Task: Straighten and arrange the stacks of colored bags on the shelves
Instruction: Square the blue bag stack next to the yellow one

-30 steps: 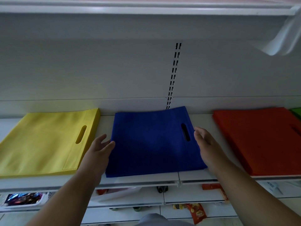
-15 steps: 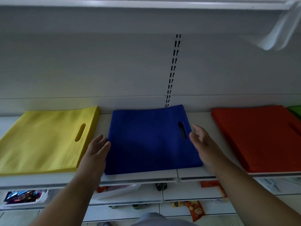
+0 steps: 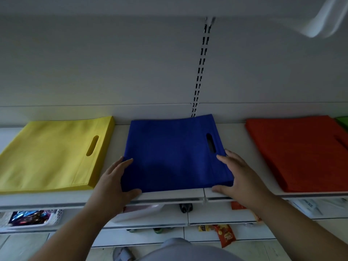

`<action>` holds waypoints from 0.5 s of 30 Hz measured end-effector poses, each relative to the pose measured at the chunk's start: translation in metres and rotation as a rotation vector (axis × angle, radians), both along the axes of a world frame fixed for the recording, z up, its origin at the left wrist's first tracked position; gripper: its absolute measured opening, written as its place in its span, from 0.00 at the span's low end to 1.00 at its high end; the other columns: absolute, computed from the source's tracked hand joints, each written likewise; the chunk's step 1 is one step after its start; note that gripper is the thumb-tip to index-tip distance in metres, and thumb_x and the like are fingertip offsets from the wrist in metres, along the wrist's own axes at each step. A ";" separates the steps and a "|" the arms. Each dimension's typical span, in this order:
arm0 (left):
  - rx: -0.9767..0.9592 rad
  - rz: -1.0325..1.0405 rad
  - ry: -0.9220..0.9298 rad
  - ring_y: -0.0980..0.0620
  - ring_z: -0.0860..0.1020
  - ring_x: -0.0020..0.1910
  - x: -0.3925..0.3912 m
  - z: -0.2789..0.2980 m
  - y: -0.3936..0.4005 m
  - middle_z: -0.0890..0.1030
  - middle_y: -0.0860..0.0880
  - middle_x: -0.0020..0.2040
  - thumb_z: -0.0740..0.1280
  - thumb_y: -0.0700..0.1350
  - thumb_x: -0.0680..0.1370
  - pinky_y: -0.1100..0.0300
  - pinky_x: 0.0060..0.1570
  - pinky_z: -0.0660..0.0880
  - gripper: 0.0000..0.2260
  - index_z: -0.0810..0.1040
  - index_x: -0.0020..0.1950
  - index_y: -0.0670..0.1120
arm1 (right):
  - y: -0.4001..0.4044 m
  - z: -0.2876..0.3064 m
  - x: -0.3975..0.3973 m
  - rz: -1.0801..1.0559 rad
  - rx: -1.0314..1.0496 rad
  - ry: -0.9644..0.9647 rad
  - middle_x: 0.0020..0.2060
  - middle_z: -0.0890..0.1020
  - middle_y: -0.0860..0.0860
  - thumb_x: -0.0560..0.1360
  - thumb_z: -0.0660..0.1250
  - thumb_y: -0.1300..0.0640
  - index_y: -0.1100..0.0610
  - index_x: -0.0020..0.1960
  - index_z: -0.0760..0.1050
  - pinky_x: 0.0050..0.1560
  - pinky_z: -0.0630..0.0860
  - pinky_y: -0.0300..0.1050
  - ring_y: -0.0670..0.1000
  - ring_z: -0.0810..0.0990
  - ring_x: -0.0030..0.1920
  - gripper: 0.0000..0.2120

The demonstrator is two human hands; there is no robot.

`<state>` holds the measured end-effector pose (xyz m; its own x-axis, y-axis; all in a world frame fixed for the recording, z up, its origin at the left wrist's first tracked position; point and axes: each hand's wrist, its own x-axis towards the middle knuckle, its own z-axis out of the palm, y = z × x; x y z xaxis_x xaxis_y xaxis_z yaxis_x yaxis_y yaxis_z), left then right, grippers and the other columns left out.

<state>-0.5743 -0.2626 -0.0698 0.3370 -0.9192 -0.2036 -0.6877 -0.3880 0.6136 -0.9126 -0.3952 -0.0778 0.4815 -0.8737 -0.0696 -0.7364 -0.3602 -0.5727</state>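
On the white shelf [image 3: 169,197], the blue stack of bags [image 3: 175,153] lies in the middle, its near corners framed by both hands. At the near left corner sits the left hand [image 3: 114,182]: its fingers run up along the stack's left edge and the thumb lies along the near edge, touching the fabric. The right hand [image 3: 242,176] mirrors it at the near right corner, fingers extended along the right edge close to the cut-out handle slot, thumb flat on the shelf just beside the near edge. Both hands are spread and fairly straight, cupping the corners rather than pinching anything.

Left of the blue stack, apart from it, lies the yellow stack of bags [image 3: 54,155], its handle slot toward the right. Well to the right lies the orange-red stack of bags [image 3: 301,153], with a sliver of a green stack [image 3: 343,121] at the far right edge.

Below, on lower shelves, a white basket [image 3: 28,219] holds shiny packets, and a red snack packet [image 3: 225,235] shows print too blurred to read.
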 end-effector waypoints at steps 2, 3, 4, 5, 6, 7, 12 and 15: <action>-0.031 -0.001 -0.045 0.51 0.61 0.74 0.002 -0.001 -0.002 0.55 0.56 0.78 0.75 0.50 0.72 0.51 0.67 0.71 0.37 0.60 0.76 0.57 | 0.002 -0.001 -0.001 -0.011 -0.020 0.016 0.77 0.53 0.41 0.65 0.77 0.40 0.46 0.77 0.59 0.74 0.62 0.47 0.42 0.57 0.75 0.46; -0.039 0.006 -0.055 0.51 0.62 0.74 0.003 -0.001 -0.002 0.56 0.56 0.78 0.75 0.50 0.72 0.52 0.67 0.71 0.36 0.61 0.76 0.57 | 0.002 -0.001 -0.001 -0.037 -0.027 0.009 0.77 0.55 0.41 0.65 0.77 0.41 0.47 0.76 0.60 0.74 0.62 0.46 0.43 0.58 0.75 0.45; -0.036 0.003 -0.068 0.51 0.62 0.74 0.003 -0.002 -0.003 0.56 0.56 0.78 0.75 0.50 0.72 0.53 0.67 0.71 0.36 0.61 0.76 0.57 | 0.002 -0.002 -0.002 -0.052 -0.031 0.004 0.77 0.56 0.42 0.66 0.77 0.42 0.47 0.76 0.61 0.74 0.63 0.45 0.44 0.59 0.74 0.45; -0.027 -0.012 -0.090 0.50 0.62 0.74 0.003 -0.002 -0.002 0.55 0.56 0.78 0.74 0.50 0.73 0.53 0.67 0.72 0.35 0.61 0.76 0.58 | 0.002 -0.003 -0.002 -0.047 -0.035 0.005 0.77 0.57 0.42 0.66 0.77 0.42 0.47 0.76 0.61 0.74 0.63 0.46 0.44 0.60 0.74 0.43; -0.019 -0.027 -0.110 0.50 0.62 0.74 0.002 -0.004 -0.001 0.54 0.55 0.78 0.74 0.50 0.73 0.53 0.67 0.72 0.35 0.61 0.76 0.58 | 0.002 -0.004 -0.002 -0.034 -0.034 0.008 0.77 0.57 0.43 0.67 0.77 0.43 0.47 0.76 0.62 0.74 0.63 0.46 0.44 0.59 0.74 0.42; -0.018 -0.039 -0.129 0.49 0.62 0.74 0.002 -0.005 0.000 0.54 0.55 0.78 0.74 0.50 0.73 0.53 0.67 0.72 0.34 0.62 0.76 0.58 | 0.002 -0.004 -0.003 -0.025 -0.033 0.007 0.77 0.57 0.43 0.67 0.77 0.44 0.47 0.76 0.62 0.74 0.63 0.46 0.43 0.59 0.74 0.41; -0.042 -0.006 -0.128 0.50 0.62 0.74 0.000 -0.006 0.000 0.56 0.56 0.78 0.74 0.48 0.73 0.52 0.66 0.73 0.34 0.63 0.75 0.58 | 0.002 -0.006 -0.005 -0.024 -0.006 -0.009 0.77 0.57 0.43 0.69 0.76 0.46 0.47 0.76 0.62 0.73 0.64 0.45 0.42 0.59 0.74 0.40; -0.054 -0.004 -0.138 0.50 0.63 0.74 -0.001 -0.005 0.000 0.57 0.55 0.78 0.74 0.48 0.73 0.53 0.66 0.73 0.33 0.64 0.75 0.57 | 0.000 -0.005 -0.006 0.003 0.008 -0.019 0.76 0.54 0.39 0.69 0.76 0.45 0.46 0.76 0.62 0.73 0.65 0.48 0.41 0.57 0.74 0.39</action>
